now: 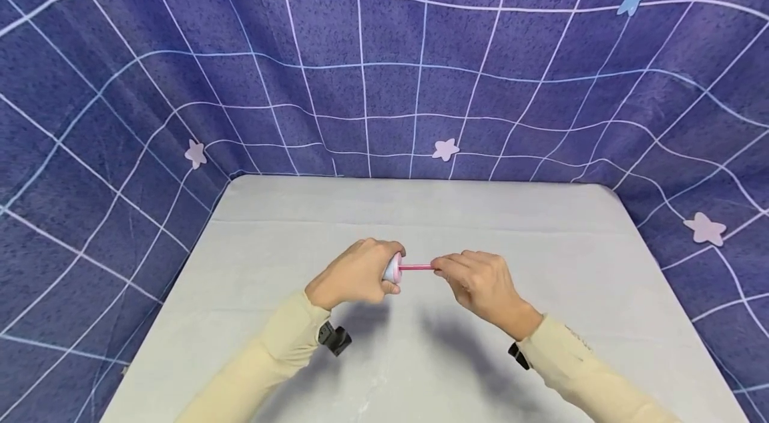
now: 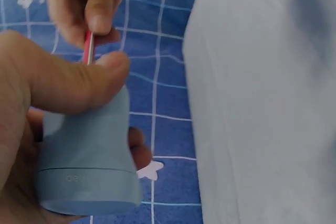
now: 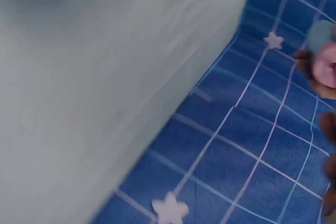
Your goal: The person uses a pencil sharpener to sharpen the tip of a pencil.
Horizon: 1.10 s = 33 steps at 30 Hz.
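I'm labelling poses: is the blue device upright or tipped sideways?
Tipped sideways: in the head view, the left hand holds the blue device with its pink end facing the right hand.

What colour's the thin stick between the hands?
The stick is pinkish red, clearest in the head view.

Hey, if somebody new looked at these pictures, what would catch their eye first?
Probably the red stick, running from the right hand to the pink end of the light-blue device that the left hand grips, above the white surface. Next, the gridded purple-blue backdrop rising beyond that surface, dotted with stars.
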{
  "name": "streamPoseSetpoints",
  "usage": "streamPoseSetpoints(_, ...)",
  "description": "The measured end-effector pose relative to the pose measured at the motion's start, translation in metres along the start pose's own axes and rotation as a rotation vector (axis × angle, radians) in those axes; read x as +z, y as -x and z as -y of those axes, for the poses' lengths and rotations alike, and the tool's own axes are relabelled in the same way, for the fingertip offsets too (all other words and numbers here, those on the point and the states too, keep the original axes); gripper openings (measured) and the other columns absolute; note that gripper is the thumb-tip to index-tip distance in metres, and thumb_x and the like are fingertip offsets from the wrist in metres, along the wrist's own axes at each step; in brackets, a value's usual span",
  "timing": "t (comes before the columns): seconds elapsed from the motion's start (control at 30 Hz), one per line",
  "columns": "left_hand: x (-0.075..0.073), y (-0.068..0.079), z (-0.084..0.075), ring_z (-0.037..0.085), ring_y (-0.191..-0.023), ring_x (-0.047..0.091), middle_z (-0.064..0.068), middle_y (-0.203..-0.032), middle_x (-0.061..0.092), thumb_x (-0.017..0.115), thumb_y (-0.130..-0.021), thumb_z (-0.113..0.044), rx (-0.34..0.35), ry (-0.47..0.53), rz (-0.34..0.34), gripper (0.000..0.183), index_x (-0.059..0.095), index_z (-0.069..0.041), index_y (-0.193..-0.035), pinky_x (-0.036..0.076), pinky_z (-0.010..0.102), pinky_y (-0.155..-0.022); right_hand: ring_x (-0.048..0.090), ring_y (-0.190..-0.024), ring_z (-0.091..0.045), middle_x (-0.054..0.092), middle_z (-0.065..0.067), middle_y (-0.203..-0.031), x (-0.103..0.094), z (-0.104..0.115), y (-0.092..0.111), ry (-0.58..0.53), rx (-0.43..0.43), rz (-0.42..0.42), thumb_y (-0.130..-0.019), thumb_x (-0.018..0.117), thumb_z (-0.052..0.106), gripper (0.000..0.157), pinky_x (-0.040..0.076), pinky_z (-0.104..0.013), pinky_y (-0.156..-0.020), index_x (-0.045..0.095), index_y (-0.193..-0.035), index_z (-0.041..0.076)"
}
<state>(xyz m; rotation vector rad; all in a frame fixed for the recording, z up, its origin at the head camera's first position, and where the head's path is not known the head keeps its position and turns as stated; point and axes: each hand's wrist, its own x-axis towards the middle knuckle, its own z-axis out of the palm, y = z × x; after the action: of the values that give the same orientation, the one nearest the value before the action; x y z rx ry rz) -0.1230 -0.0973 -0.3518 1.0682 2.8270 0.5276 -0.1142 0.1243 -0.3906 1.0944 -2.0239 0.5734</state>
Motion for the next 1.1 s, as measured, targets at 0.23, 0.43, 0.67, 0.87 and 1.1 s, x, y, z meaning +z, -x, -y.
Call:
streamPoseSetpoints(0.23, 0.02, 0.005, -0.008, 0.01, -0.065, 0.052, -0.006, -0.07, 0.052, 0.076, -0.062, -0.018, 0.078, -0.273, -0.133, 0.035, 0.054, -0.008, -0.089, 0.044, 0.029, -0.066, 0.045, -0.048, 0.001, 0.064, 0.007, -0.064, -0.008, 0.002, -0.007, -0.503, 0.649, 0.427, -0.076, 0.069, 0.012, 0.004, 0.036, -0.017, -0.044, 0.071, -0.079, 0.012)
streamPoseSetpoints(0.43, 0.038, 0.009, -0.008, 0.016, -0.073, 0.055, 0.003, -0.081, 0.057, 0.064, -0.064, -0.009, 0.226, -0.56, -0.341, 0.03, 0.053, -0.005, -0.091, 0.041, 0.027, -0.065, 0.034, -0.041, -0.004, 0.063, -0.001, -0.06, -0.008, -0.011, -0.008, -1.024, 1.136, 0.686, -0.079, 0.063, 0.008, 0.013, 0.026, -0.017, -0.038, 0.067, -0.084, -0.003)
streamPoseSetpoints(0.67, 0.041, 0.015, -0.001, 0.018, -0.082, 0.057, 0.006, -0.091, 0.06, 0.069, -0.068, -0.016, 0.196, -0.531, -0.381, 0.04, 0.054, -0.002, -0.102, 0.044, 0.028, -0.072, 0.037, -0.042, -0.005, 0.066, -0.006, -0.068, -0.002, -0.018, -0.011, -0.968, 1.012, 0.698, -0.079, 0.065, 0.013, 0.015, 0.029, -0.018, -0.038, 0.066, -0.086, 0.0)
streamPoseSetpoints(0.87, 0.024, 0.009, 0.003, 0.016, -0.078, 0.058, 0.002, -0.089, 0.062, 0.072, -0.065, -0.015, 0.078, -0.33, -0.313, 0.041, 0.056, -0.005, -0.101, 0.044, 0.028, -0.066, 0.049, -0.051, -0.004, 0.065, 0.002, -0.074, -0.001, -0.011, -0.011, -0.564, 0.68, 0.457, -0.069, 0.076, 0.013, 0.019, 0.041, -0.021, -0.045, 0.065, -0.084, 0.015)
streamPoseSetpoints(1.1, -0.002, 0.001, 0.002, 0.008, -0.06, 0.049, -0.008, -0.07, 0.053, 0.074, -0.063, -0.019, -0.047, -0.079, -0.047, 0.034, 0.058, -0.01, -0.093, 0.042, 0.024, -0.056, 0.055, -0.059, -0.003, 0.066, 0.007, -0.076, 0.008, -0.002, -0.001, -0.268, 0.289, 0.098, -0.069, 0.074, 0.013, 0.015, 0.042, -0.014, -0.05, 0.069, -0.083, 0.014)
